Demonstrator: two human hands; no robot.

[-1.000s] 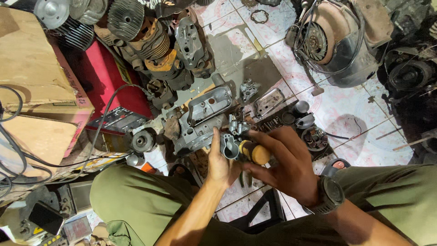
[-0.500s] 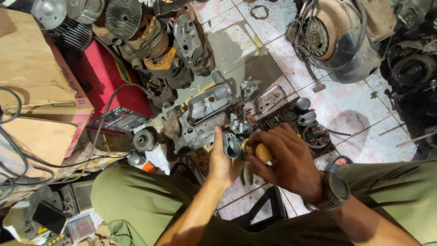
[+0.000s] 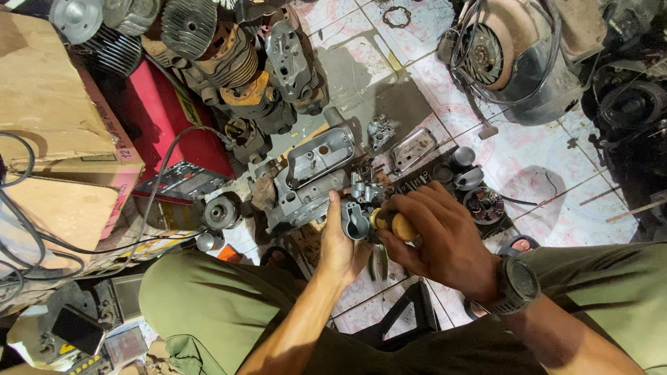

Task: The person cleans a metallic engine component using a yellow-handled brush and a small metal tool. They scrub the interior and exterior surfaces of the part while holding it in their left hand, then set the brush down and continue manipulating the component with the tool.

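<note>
- Carburetor (image 3: 360, 208), small and grey, sits above the tiled floor (image 3: 549, 167) between both hands.
- Left hand (image 3: 338, 243) grips the carburetor.
- Right hand (image 3: 438, 232) is closed around a yellow screwdriver handle (image 3: 394, 225).

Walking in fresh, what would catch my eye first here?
Two bare hands at the centre: the left hand steadies a small grey metal part, and the right hand grips a yellow-handled tool. Finned engine cylinders crowd the tiled floor above, beside a red box.

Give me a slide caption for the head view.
Left hand steadies a small metal carburetor; right hand grips a yellow-handled tool.
</note>
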